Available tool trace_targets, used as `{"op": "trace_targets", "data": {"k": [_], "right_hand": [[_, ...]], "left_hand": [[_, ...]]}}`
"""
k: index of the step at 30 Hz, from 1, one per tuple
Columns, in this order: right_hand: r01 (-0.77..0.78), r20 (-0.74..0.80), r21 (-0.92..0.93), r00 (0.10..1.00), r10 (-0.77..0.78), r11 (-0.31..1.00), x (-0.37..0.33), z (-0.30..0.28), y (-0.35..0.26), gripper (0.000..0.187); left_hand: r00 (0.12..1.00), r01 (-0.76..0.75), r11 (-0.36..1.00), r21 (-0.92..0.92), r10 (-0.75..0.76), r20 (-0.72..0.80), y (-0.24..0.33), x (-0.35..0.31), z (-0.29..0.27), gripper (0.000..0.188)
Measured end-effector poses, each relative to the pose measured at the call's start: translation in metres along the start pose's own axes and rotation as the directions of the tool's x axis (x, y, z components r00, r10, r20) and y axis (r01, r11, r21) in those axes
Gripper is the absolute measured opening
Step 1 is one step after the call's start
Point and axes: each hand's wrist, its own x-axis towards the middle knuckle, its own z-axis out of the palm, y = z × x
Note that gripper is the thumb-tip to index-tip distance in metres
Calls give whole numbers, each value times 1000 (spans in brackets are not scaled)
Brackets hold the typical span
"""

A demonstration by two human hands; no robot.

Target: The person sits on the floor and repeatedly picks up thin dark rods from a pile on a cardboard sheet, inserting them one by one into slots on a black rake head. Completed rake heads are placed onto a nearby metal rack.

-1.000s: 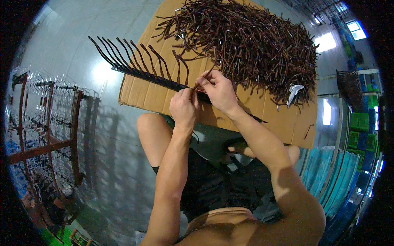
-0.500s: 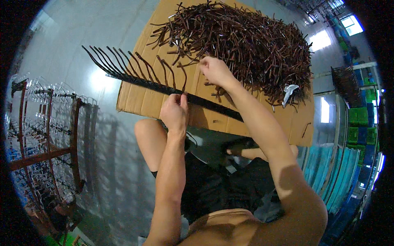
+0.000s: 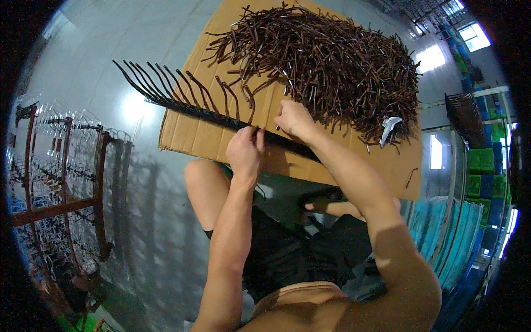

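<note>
A long black bar (image 3: pixel 196 112) lies slantwise over the cardboard's near edge. Several thin, curved brown pieces (image 3: pixel 234 99), which look like eyeglass temples, stand up in a row along its left part. My left hand (image 3: pixel 245 152) is closed on the bar just right of the last standing piece, thumb and fingertips pinching there. My right hand (image 3: pixel 296 120) is closed just beyond the bar, by the near edge of the pile. A slim brown temple seems to stick out from its fingertips, partly hidden. Beyond it spreads a large heap of such temples (image 3: pixel 332 61).
Flattened cardboard (image 3: pixel 185 130) lies under the heap. A crumpled white scrap (image 3: pixel 391 128) rests on the heap's right edge, and one loose temple (image 3: pixel 411 177) lies nearer me. Brown racks (image 3: pixel 61 207) stand at left. Turquoise panels (image 3: pixel 445 232) and green crates (image 3: pixel 481 166) are at right.
My right hand has come nearer, from the heap's left edge toward the bar. My left hand has slid slightly right along the bar.
</note>
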Motion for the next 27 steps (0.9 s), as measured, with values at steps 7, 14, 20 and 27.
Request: {"op": "trace_targets", "data": {"k": [7,14,20,27], "right_hand": [[-229,164,878,969,185,420,-29,-27,-16,28],[183,-238,792,971,18,582,-47,1,-38,36],[388,-387,432,895,-222,814,-51,8,-32,25],[336,6,322,934,-356,885,7,-34,-21,23]], "left_hand": [[997,-67,997,48,69,-39,3,0,-2,15],[997,-66,995,70,68,-33,2,2,-1,14],[996,-75,995,71,78,-38,-1,2,4,14],[984,149,988,35,-145,-100,-2,2,-12,23]]}}
